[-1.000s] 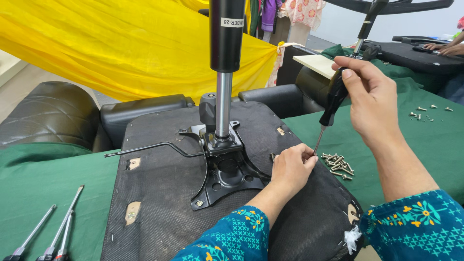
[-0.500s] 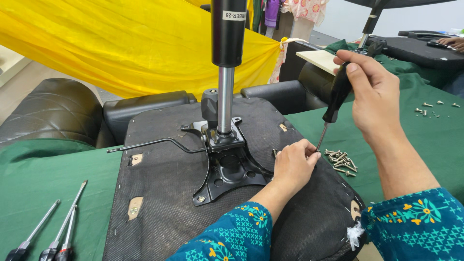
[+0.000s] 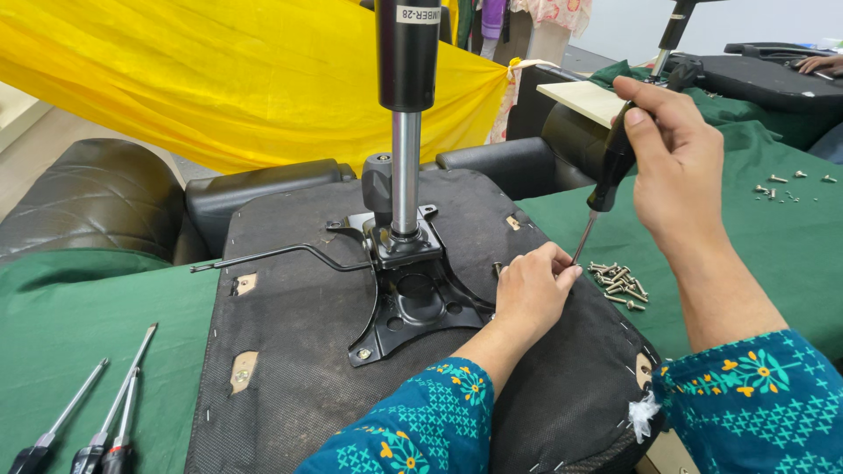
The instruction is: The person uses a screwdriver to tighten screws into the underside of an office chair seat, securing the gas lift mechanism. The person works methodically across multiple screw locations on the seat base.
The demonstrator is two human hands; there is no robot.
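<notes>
An upturned office chair seat (image 3: 316, 351) lies on the green table, its black metal base plate (image 3: 413, 303) and gas lift cylinder (image 3: 406, 114) standing up from the middle. My left hand (image 3: 527, 294) rests on the seat at the plate's right arm, fingertips pinched around the screwdriver's tip. My right hand (image 3: 672, 162) grips the black handle of a screwdriver (image 3: 604, 180), held nearly upright, shaft slanting down to my left fingers. Whatever sits under the tip is hidden by my fingers.
A pile of screws (image 3: 619, 283) lies on the green cloth (image 3: 88, 325) just right of the seat, more screws (image 3: 781, 189) farther right. Three screwdrivers (image 3: 97, 421) lie at the lower left. Black armrests (image 3: 255, 197) and yellow fabric (image 3: 202, 79) sit behind. Another person's hand (image 3: 821, 63) works at far right.
My right hand and the screwdriver have stayed over the same spot with only slight shifts; the left hand keeps steadying the tip. The view has drifted a little.
</notes>
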